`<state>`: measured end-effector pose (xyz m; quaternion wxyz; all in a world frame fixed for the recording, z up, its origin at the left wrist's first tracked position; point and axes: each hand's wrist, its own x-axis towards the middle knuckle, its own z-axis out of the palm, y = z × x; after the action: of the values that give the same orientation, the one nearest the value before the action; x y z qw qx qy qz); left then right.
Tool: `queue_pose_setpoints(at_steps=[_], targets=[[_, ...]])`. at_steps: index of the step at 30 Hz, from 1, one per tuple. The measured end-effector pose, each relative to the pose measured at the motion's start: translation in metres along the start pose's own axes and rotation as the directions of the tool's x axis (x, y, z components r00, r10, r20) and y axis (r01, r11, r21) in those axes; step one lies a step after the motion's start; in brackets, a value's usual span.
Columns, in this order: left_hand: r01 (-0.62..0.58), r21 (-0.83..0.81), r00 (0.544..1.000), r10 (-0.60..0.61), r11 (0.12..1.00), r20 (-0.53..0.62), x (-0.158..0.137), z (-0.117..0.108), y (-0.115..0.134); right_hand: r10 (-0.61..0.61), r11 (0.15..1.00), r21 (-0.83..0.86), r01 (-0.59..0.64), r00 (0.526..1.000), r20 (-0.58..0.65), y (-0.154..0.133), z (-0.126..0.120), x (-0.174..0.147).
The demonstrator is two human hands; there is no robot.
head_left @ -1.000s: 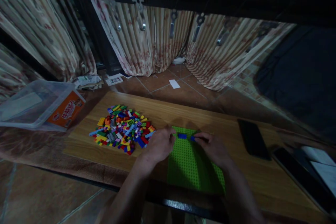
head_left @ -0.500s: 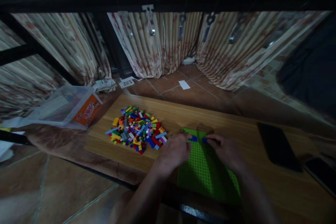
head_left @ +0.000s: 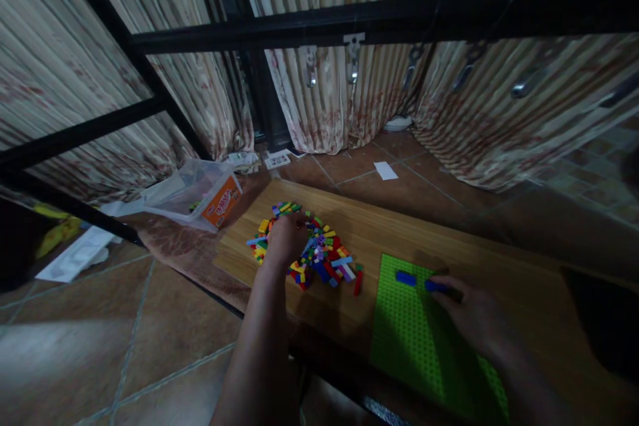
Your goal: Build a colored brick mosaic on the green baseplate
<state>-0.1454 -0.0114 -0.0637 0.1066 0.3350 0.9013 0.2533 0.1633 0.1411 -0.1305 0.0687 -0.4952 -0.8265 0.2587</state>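
Note:
My left hand is over the pile of mixed toy building bricks, its fingers down among them and mostly hidden. I cannot see whether they grip a brick. With fingertips pinched, my right hand holds a blue brick at the upper part of the green baseplate. A second blue brick sits on the baseplate to the left, a short gap away. A long red brick lies between the pile and the baseplate.
Everything stands on a low wooden table. A clear plastic tub with an orange label is off its left end. A dark flat object lies at the right. Beyond hangs a black rail with metal hooks, before striped curtains.
My left hand has left the baseplate and moved left to the brick pile. My right hand stays at the baseplate with the blue brick. The view has turned left.

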Motion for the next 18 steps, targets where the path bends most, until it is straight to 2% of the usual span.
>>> queue_pose_setpoints(at_steps=[4,7,11,18], targets=[[0.066,0.021,0.995,-0.064,0.998,-0.077,0.004,-0.019,-0.019,0.002,1.000,0.000,-0.002,1.000,0.008,0.002,0.001,0.002],[0.065,0.044,0.998,-0.065,0.997,-0.020,0.001,-0.023,-0.022,0.005,1.000,-0.008,-0.005,1.000,0.011,0.003,0.003,0.004],[-0.020,0.081,0.997,0.014,0.997,0.076,-0.002,-0.010,-0.013,-0.002,1.000,-0.022,0.002,1.000,0.005,0.003,0.005,0.005],[-0.059,0.175,0.995,0.043,0.983,0.093,0.002,0.008,-0.006,-0.015,0.999,-0.048,0.015,1.000,-0.009,0.002,0.003,0.005]])
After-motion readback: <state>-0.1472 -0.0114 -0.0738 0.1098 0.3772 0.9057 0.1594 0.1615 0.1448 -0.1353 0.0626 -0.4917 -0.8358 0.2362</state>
